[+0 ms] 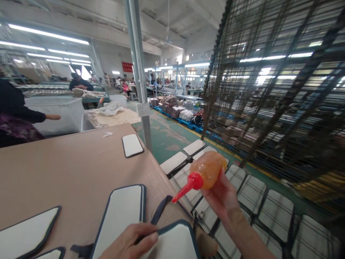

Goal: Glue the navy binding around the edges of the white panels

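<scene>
My right hand (221,194) is wrapped round a squeeze bottle (208,169) with amber contents and a red nozzle. The bottle is tilted, its tip pointing down and left above the table's edge. My left hand (134,237) is closed at the corner of a white panel (175,241) with dark edging, thumb on top. Just beyond these fingers, a dark strap (160,208) loops up from the table edge below the nozzle. Partly under my left hand lies a stack of similar white panels (121,205).
The brown table (75,158) also bears a small white panel (132,145) and more at the left. A wire rack (258,108) rises on the right, its lower grid (237,180) carrying several panels. A post (140,72) stands beyond the table; a person (18,111) is at the far left.
</scene>
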### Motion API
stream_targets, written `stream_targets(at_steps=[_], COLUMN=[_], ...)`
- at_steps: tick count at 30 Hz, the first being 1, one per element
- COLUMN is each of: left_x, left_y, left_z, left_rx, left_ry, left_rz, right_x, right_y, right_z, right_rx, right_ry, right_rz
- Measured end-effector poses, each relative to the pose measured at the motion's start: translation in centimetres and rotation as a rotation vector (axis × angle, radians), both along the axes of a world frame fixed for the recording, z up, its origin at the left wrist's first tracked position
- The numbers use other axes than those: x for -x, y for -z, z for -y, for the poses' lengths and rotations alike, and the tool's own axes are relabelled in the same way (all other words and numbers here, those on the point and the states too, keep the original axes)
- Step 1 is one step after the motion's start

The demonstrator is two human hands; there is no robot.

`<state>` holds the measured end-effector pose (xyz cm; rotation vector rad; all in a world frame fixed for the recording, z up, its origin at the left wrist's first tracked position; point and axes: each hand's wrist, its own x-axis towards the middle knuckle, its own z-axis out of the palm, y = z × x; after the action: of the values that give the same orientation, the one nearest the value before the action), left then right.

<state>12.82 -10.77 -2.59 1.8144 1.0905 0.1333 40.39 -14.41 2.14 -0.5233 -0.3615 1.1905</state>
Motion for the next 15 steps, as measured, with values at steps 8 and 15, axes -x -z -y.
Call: stream_targets(at_steps=[8, 15], left_x=[-3.5, -2.8], left_y=[-7.5, -12.4], left_z=[-3.8, -4.5], left_rx=[-0.143, -0.162], left_ry=[0.289, 0.372], left_rz=[0.127, 0.109], right_x=[-1.7, -2.1], right_y=[-2.7, -3.6], right_z=[1.1, 1.4], right_rx=[0.006, -0.045], right_ry=[0.02, -0.051], right_rz=[0.141, 0.196])
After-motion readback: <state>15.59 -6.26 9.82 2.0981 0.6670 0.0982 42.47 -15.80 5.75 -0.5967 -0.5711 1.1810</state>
